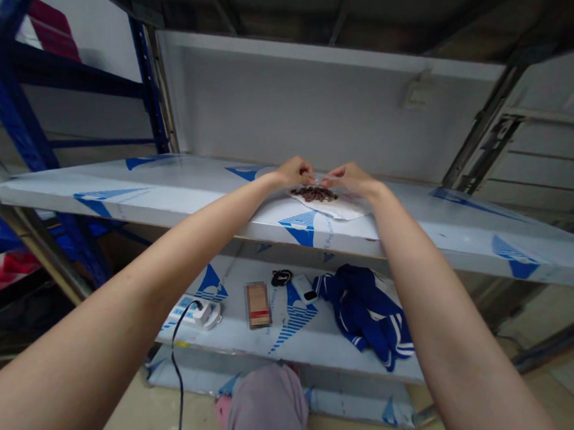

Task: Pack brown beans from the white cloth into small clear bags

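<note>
Left hand (295,172), right hand (348,178); brown pieces (314,194) (heaped) alongside.

From here I see the upper shelf (186,193) silvery white, blue triangles, blue stripes — lower shelf (321,335) same print. Small pieces (314,193) dark reddish-brown; sheet (346,208) white. Garment (364,308) deep blue, white stripes — rack post (14,97) blue, cable (182,389) black, trousers (265,409) greyish mauve.

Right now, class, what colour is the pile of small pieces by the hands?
The pile is dark reddish-brown, as the head view shows.
</note>
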`<state>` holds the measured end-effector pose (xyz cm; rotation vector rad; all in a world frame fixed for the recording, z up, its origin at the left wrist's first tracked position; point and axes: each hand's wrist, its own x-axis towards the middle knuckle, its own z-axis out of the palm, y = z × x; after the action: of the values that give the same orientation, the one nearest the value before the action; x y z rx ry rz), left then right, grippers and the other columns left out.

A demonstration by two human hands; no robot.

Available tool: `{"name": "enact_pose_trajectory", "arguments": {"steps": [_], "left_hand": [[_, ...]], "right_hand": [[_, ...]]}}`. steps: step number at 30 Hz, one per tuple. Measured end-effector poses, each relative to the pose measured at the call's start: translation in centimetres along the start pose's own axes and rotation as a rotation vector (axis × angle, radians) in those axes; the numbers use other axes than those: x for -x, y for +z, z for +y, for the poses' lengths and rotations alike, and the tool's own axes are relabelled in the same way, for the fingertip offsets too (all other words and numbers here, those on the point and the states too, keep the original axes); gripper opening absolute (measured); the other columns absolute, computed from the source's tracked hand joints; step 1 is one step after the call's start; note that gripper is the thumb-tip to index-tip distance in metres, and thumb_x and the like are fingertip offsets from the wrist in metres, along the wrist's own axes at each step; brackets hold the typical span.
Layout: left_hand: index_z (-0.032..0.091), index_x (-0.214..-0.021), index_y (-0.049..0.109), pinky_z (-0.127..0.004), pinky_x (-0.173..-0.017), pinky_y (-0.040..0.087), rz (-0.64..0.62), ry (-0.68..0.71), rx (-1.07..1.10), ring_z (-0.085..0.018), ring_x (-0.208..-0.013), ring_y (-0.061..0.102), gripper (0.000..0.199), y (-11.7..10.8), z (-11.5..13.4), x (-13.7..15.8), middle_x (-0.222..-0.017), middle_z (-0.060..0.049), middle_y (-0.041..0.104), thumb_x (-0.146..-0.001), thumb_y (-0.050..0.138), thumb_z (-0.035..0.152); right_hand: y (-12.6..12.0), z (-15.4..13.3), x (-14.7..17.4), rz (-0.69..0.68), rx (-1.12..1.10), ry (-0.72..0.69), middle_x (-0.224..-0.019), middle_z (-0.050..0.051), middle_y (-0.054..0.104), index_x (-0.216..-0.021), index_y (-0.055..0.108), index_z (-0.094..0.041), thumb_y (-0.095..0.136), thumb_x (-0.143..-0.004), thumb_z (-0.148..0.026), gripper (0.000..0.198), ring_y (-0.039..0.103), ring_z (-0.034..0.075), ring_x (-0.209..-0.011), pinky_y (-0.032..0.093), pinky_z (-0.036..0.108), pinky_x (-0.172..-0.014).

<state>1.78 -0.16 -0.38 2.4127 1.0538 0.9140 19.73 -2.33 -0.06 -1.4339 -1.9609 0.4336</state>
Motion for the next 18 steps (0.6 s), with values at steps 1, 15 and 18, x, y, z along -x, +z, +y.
{"name": "enact_pose_trajectory", "arguments": {"steps": [1, 15, 18], "left_hand": [[0.012, -0.058, 0.053, -0.023, -0.053, 0.025, 0.004, 0.006, -0.002, -0.008, -0.052, 0.036, 0.009, 0.01, 0.01, -0.12, -0.051, 0.004, 0.043, -0.067, 0.057, 0.01], [0.008, -0.082, 0.066, -0.025, -0.059, 0.033, 0.0, 0.012, 0.051, -0.012, -0.061, 0.047, 0.02, 0.18, 0.23, 0.55, -0.066, -0.003, 0.057, -0.077, 0.058, 0.025], [0.008, -0.082, 0.066, -0.025, -0.06, 0.033, -0.039, 0.042, 0.031, -0.012, -0.061, 0.046, 0.018, 0.15, -0.24, 0.08, -0.065, -0.003, 0.057, -0.077, 0.057, 0.023]], "right_hand": [[0.03, 0.08, -0.09, 0.004, 0.002, -0.004, -0.062, 0.002, 0.058, -0.073, 0.066, -0.012, 0.063, -0.066, -0.025, 0.014, 0.048, 0.012, -0.06, 0.035, 0.024, -0.055], [0.28, 0.13, -0.21, -0.049, -0.07, -0.034, -0.069, 0.004, 0.06, -0.076, 0.063, -0.014, 0.063, -0.069, -0.035, 0.022, 0.05, 0.014, -0.063, 0.038, 0.026, -0.058], [0.25, 0.36, -0.44, -0.061, -0.065, -0.022, -0.073, 0.005, 0.062, -0.077, 0.062, -0.016, 0.065, -0.069, -0.037, 0.023, 0.052, 0.016, -0.066, 0.04, 0.027, -0.061]]}}
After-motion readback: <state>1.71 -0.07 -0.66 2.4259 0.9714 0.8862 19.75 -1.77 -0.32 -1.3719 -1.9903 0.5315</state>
